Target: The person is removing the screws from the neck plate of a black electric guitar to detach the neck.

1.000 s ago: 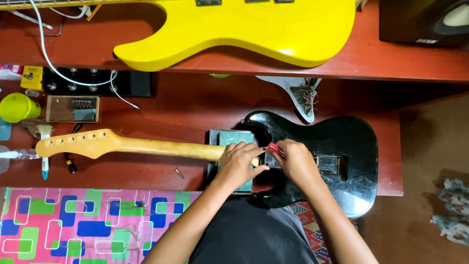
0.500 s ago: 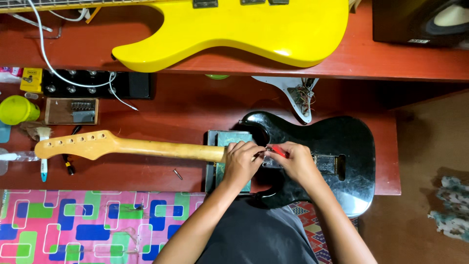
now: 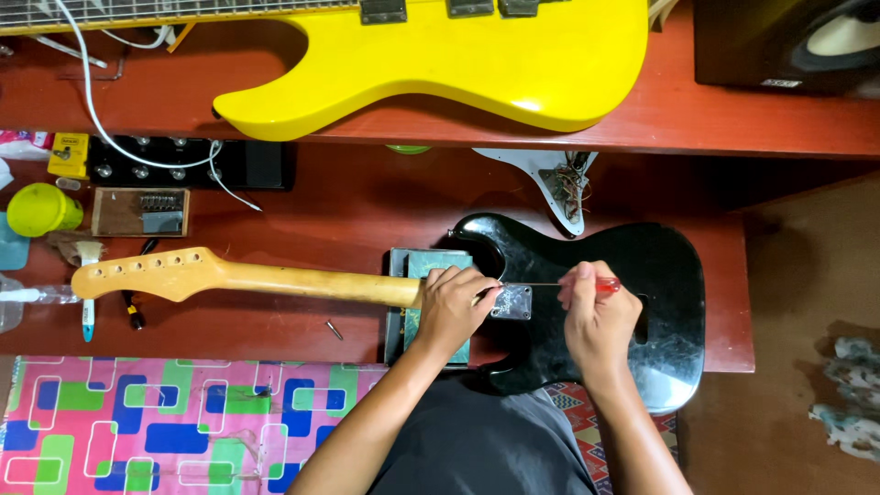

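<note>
A black electric guitar body [image 3: 642,275] lies face down on a red wooden bench, its pale maple neck [image 3: 275,278] running left to a bare headstock. A silver neck plate [image 3: 513,302] sits at the joint. My left hand [image 3: 454,307] grips the neck heel beside the plate, with a fingertip at the plate's edge. My right hand [image 3: 596,316] holds a red-handled screwdriver [image 3: 587,285] lying nearly flat, its thin shaft pointing left to the plate's upper corner. A grey block [image 3: 426,266] props the neck joint.
A yellow guitar [image 3: 440,55] rests on the upper shelf beside a dark speaker [image 3: 788,41]. A white pickguard with wires [image 3: 559,179] hangs behind the black body. Small tools, a green cup [image 3: 41,209] and a loose screw [image 3: 335,330] lie at left. A patterned mat [image 3: 137,422] covers the floor.
My right hand has moved to the right, drawing the screwdriver out so its shaft shows fully. My left hand stays on the neck heel.
</note>
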